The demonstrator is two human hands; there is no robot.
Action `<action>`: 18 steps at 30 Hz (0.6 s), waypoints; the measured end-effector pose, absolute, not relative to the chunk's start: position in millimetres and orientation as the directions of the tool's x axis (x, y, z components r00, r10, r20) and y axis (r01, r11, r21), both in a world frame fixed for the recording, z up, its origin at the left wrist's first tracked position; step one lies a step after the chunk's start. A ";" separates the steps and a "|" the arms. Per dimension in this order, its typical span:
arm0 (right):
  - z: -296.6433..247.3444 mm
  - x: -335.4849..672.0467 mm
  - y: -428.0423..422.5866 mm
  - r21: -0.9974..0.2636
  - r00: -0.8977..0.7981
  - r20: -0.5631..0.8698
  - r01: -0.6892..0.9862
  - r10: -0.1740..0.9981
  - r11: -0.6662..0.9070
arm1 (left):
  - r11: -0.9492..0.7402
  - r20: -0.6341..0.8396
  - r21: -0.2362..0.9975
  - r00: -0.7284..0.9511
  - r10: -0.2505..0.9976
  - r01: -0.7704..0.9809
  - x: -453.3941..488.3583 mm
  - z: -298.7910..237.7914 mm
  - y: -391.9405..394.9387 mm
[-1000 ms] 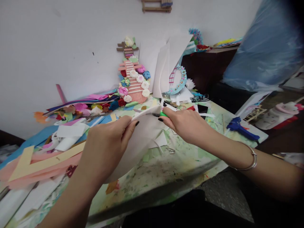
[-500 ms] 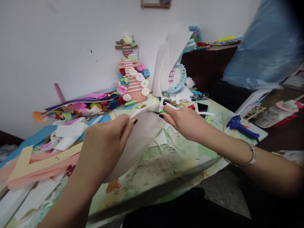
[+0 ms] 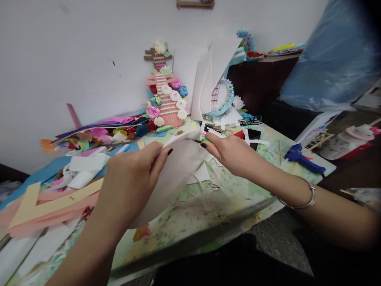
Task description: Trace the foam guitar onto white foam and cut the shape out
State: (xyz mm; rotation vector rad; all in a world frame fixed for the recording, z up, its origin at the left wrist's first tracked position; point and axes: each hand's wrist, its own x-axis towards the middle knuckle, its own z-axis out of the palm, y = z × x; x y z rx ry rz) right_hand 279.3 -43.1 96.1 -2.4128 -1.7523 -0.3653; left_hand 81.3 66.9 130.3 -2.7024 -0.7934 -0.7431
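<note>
My left hand [image 3: 131, 182] is closed on a large white sheet of paper [image 3: 175, 171], thumb on top, holding it up over the table. My right hand [image 3: 232, 153] is closed round scissors with a green handle [image 3: 204, 140]; their dark blades meet the sheet's upper edge. Only a sliver of the scissors shows past my fingers. A silver bangle [image 3: 300, 200] sits on my right wrist.
A paint-stained table [image 3: 214, 206] carries paper scraps, pink and cream strips [image 3: 44, 206] at left and blue sheets. At the back stand a paper guitar with flowers [image 3: 165, 99], upright white sheets [image 3: 205, 83] and a blue hoop [image 3: 226, 99]. A blue glue gun [image 3: 300, 159] lies at right.
Both hands have stayed nearly in place with the sheet and scissors; the right forearm has shifted a little to the left. The view has drifted slightly.
</note>
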 end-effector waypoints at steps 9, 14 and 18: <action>94.3 275.9 -44.3 0.028 0.308 0.277 0.944 0.910 -0.328 | -0.823 0.509 -0.056 0.725 0.463 0.565 81.6 131.5 64.6; 100.6 269.1 -40.2 0.053 0.282 0.318 0.948 0.905 -0.314 | -0.797 0.537 -0.026 0.681 0.498 0.603 79.1 133.0 68.5; 114.6 261.2 -38.0 0.114 0.255 0.407 0.939 0.877 -0.325 | -0.791 0.594 0.084 0.607 0.528 0.606 70.0 133.6 68.4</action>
